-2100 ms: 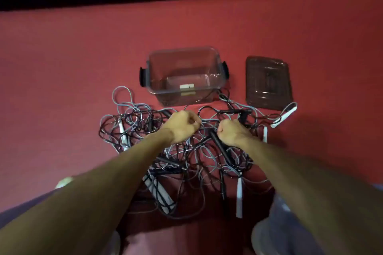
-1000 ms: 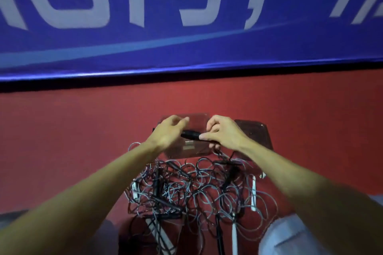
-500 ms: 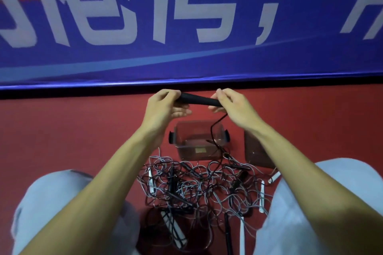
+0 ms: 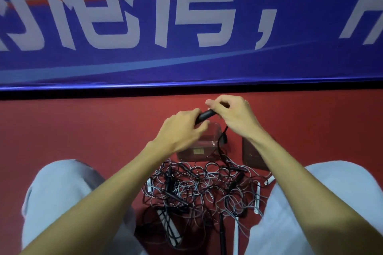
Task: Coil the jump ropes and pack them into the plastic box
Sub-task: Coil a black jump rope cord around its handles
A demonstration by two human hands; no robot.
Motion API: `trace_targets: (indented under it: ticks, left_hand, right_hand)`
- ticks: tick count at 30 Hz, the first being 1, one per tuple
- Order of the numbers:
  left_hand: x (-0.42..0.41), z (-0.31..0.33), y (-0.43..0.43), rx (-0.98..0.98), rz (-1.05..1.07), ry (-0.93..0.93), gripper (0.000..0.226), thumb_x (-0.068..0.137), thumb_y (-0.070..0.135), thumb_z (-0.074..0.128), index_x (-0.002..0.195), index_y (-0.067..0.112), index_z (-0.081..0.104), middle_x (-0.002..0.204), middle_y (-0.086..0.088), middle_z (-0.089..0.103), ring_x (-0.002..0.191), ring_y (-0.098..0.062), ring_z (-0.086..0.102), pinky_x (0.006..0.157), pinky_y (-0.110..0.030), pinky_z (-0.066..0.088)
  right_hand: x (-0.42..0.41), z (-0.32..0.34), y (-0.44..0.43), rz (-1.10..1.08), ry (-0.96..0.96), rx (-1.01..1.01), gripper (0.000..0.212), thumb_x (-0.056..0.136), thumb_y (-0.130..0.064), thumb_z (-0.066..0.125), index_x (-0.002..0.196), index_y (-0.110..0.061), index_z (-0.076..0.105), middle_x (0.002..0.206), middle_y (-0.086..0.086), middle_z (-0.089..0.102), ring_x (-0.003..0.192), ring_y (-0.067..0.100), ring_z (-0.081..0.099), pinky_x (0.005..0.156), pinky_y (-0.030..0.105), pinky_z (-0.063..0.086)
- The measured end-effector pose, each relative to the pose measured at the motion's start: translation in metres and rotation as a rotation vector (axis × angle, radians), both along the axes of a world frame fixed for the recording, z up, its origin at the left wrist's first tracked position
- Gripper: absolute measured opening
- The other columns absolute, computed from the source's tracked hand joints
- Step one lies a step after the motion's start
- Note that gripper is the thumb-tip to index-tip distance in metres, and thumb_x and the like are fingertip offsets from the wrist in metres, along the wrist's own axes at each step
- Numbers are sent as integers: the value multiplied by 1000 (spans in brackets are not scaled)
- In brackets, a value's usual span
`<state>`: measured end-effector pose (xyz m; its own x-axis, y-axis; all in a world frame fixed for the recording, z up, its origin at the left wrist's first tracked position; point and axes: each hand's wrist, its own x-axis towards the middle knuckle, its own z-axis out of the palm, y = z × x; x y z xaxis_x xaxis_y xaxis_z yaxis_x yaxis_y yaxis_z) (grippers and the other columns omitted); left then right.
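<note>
Black handle (image 4: 206,114) pinched between left hand (image 4: 180,130) and right hand (image 4: 234,116) fingers, above plastic box (image 4: 199,152); jump ropes (image 4: 199,188) tangled on floor (image 4: 83,130) below.

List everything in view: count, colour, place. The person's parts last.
floor: one, red, under everything
banner: one, blue with white characters, far side
plastic box: one, clear, on the floor, centre
lid: one, dark, on the floor right of the box
jump ropes: tangled, count unclear, black and pale cords, heaped nearer than the box
black handle: one, black, held above the box, cord hanging to the heap
trouser legs: two, light grey, flanking the heap
left hand: one, grips the handle
right hand: one, pinches the handle's other end
</note>
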<state>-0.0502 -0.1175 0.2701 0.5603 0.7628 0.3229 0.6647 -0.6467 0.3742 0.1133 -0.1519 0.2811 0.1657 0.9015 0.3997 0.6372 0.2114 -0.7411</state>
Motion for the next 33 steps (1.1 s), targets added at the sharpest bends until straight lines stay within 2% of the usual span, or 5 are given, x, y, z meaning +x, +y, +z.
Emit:
trace_targets:
  ticks: [8, 12, 21, 28, 33]
  left_hand:
    - [-15, 2, 7, -392, 72, -521, 35, 84, 29, 65, 52, 20, 55, 47, 6, 43, 40, -12, 35, 44, -25, 28]
    - [-28, 15, 7, -660, 37, -888, 40, 89, 18, 63, 52, 20, 48, 41, 7, 33, 35, -10, 23, 44, -23, 17]
    - [-42, 26, 10, -999, 10, -1271, 37, 93, 29, 56, 60, 19, 42, 40, 6, 21, 32, -10, 17, 37, -20, 19]
    - [-39, 14, 13, -798, 113, -1109, 32, 94, 29, 61, 67, 13, 54, 43, 0, 36, 34, -15, 29, 41, -23, 26]
    - [-26, 6, 6, -764, 62, -875, 22, 100, 22, 54, 91, 5, 66, 65, -6, 67, 43, -17, 57, 46, -26, 46]
  right_hand:
    - [-5, -12, 10, 187, 205, -112, 60, 82, -73, 21, 96, -31, 63, 80, -4, 74, 85, 14, 68, 89, 37, 48]
    - [-11, -25, 5, 331, -88, -401, 49, 91, -57, 46, 121, -21, 60, 128, 3, 63, 118, 20, 59, 107, 40, 41]
    - [-18, -42, 7, 240, -412, -435, 6, 97, -20, 57, 98, -14, 59, 81, -8, 65, 66, 6, 56, 61, 26, 41]
    - [-13, -30, 3, 203, -69, -292, 5, 95, -10, 55, 93, -11, 59, 85, 2, 75, 58, -5, 60, 55, 9, 39]
    - [-7, -12, -3, 159, 446, -151, 10, 99, -5, 48, 94, -12, 52, 84, 10, 69, 74, 30, 73, 64, 27, 56]
